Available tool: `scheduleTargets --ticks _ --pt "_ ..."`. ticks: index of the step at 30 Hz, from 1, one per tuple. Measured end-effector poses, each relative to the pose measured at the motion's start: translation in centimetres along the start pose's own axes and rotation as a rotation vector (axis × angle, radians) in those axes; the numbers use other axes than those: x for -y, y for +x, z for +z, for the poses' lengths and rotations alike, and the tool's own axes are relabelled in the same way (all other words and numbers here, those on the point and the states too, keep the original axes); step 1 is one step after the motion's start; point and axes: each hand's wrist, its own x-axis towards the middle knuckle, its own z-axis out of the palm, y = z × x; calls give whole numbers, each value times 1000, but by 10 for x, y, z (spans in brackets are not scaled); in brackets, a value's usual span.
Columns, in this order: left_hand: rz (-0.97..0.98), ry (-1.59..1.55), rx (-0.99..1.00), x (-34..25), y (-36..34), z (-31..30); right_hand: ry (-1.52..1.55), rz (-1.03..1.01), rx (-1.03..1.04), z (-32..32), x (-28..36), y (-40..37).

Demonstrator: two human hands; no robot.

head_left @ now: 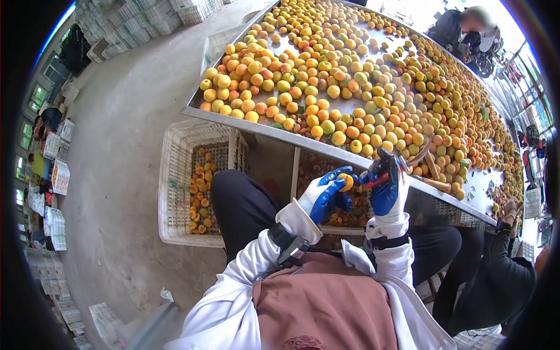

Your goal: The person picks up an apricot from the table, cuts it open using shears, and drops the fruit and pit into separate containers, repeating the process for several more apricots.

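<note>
My left hand [331, 195], in a white and blue glove, is closed on an orange apricot [346, 182] in front of the table edge. Close beside it on the right, my right hand [385, 185], gloved the same way, is wrapped round a tool with red and black handles [376, 179]; its working end is too small to make out. Both hands are over a crate [295, 175] holding brownish scraps. Many whole apricots [338, 138] cover the metal table [280, 133] just beyond.
A white crate [167, 201] with cut apricots stands on the floor at left. Wooden-looking pieces [432, 165] lie at the table edge. One person [490, 274] sits at right; another [449, 29] is across the table. Stacked crates [131, 23] stand at the back left.
</note>
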Motion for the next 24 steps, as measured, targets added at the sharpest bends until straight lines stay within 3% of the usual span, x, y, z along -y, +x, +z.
scheduleTargets --ticks 2,5,7,8,12,16,20,24 --pt "-14 7 25 -4 -1 -4 -15 -30 -23 3 1 2" --pt "-47 1 48 -11 -2 -11 73 40 133 2 -1 7" --pt "-19 15 94 -8 -3 -22 358 109 95 8 -11 8" --pt "-2 45 -47 -8 -6 -14 419 190 -95 19 -13 5" --pt "-72 -116 -102 2 1 -26 597 237 -77 25 -29 4" --pt "-52 -256 -73 20 9 -30 475 115 -67 36 -34 4" --pt "-42 -172 -136 25 7 -25 229 -47 43 31 -45 7" --pt "-35 -111 -126 25 9 -17 251 -63 31 25 -51 5"
